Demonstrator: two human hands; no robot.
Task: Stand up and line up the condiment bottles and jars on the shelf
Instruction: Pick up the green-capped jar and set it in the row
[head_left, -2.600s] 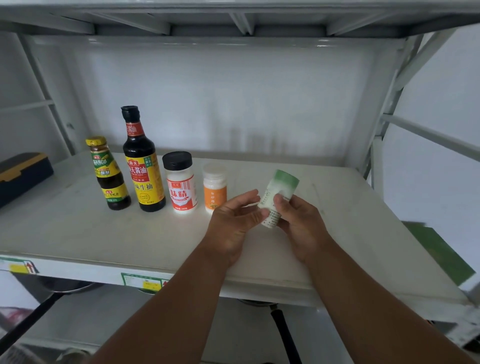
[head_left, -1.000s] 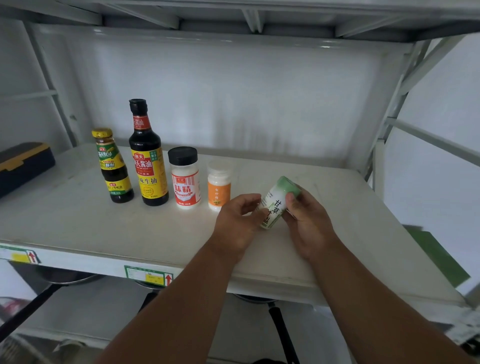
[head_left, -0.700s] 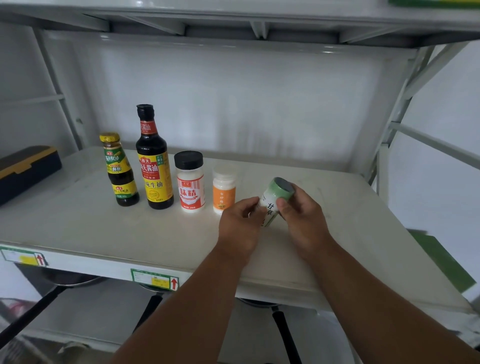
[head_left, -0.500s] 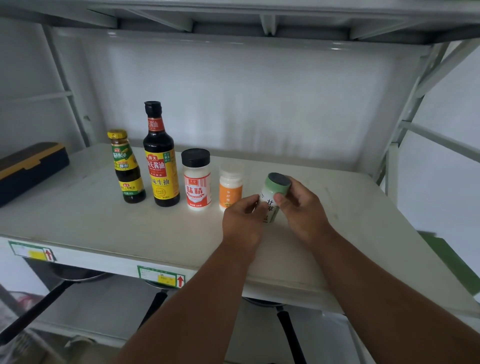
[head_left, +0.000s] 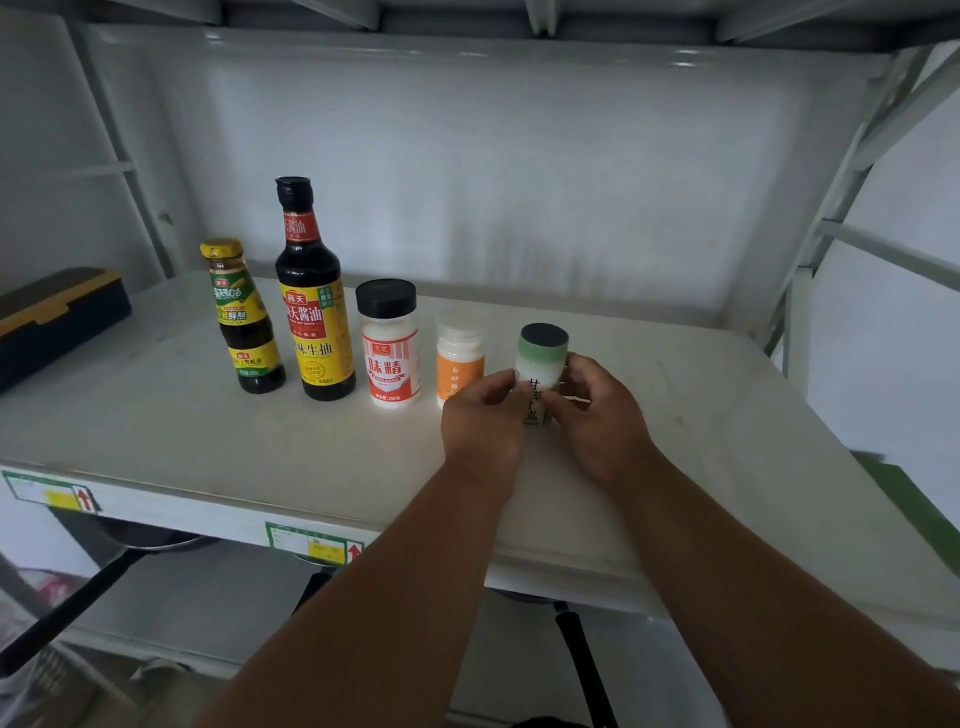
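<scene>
On the shelf stand five condiment containers: two dark sauce bottles; three small jars, one black-capped, one orange-labelled, one green-banded; one dark box sits at the shelf's left edge; two hands reach in.

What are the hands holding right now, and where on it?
Both hands hold the green-capped jar by its lower body: left hand on its left side, right hand on its right. Cap untouched.

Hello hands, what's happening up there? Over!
Left hand and right hand both pinch green-topped jar, upright. Set at row's right end, beside orange jar. Nothing blocking.
</scene>
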